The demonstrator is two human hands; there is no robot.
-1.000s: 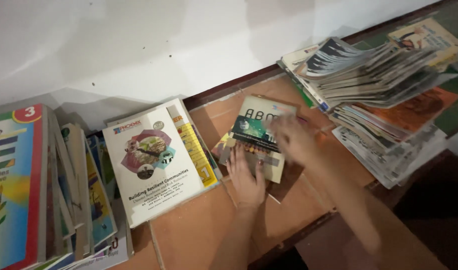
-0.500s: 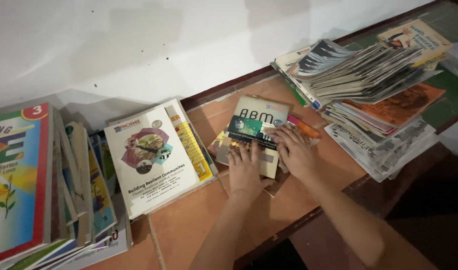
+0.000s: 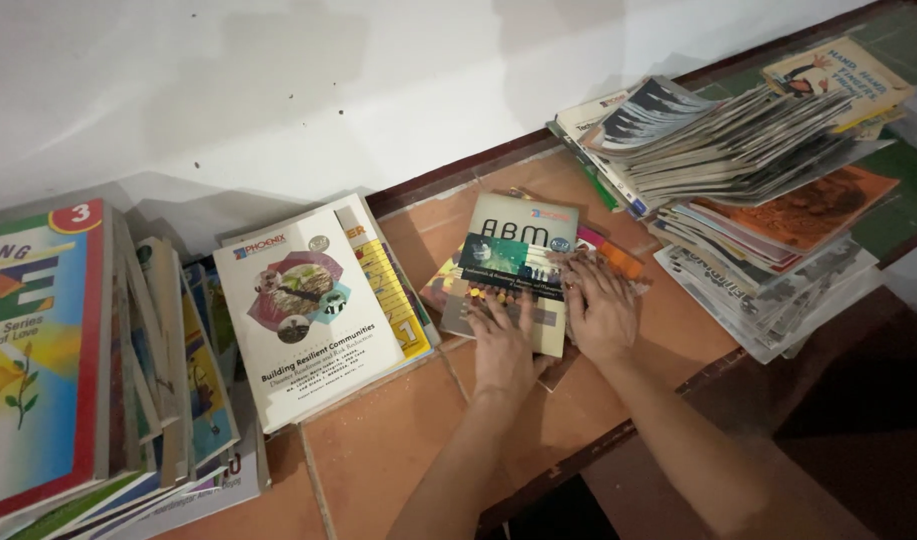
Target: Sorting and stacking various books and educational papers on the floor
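1. Left hand [image 3: 505, 338] lies flat, fingers spread, on the grey book [image 3: 513, 268].
2. Right hand [image 3: 600, 312] presses flat on its right edge.
3. The book tops a small pile on the tiled ledge [image 3: 378, 450], between 2 stacks.

looks like a school storeroom or book corner tbh: schoolbooks [image 3: 313, 310] and workbooks [image 3: 38, 350] piled on a terracotta tiled ledge [image 3: 378, 450] against a plain white wall [image 3: 278, 90], plus a messy stack of magazines [image 3: 748, 170]
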